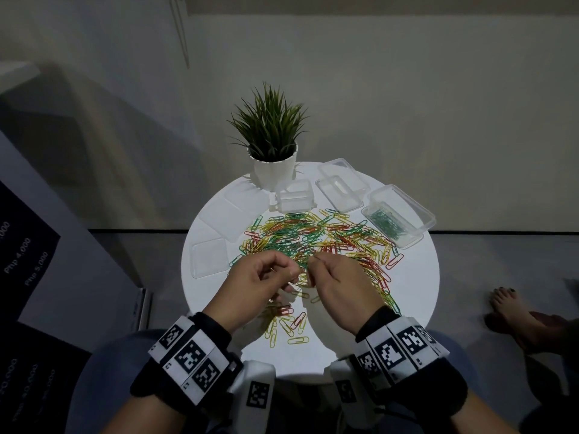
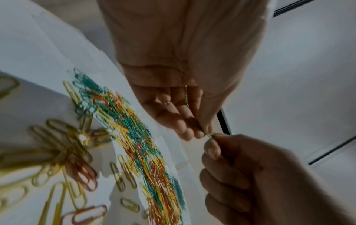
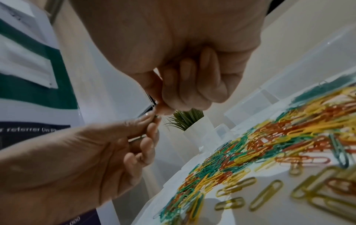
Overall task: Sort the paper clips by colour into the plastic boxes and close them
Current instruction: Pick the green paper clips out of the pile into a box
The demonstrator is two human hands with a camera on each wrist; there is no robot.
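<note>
Both the left hand and right hand pinch green clips; one box holds greens, and most of the pile lies unsorted on the bench.

The head view looks forward and steeply down from above at the round white table, taking in both wrists, the wall behind and the floor. The left wrist view sits close under the left hand, looking along the palm to the fingertips. The right wrist view does the same under the right hand. All three share the paper clip pile and the meeting fingertips
</note>
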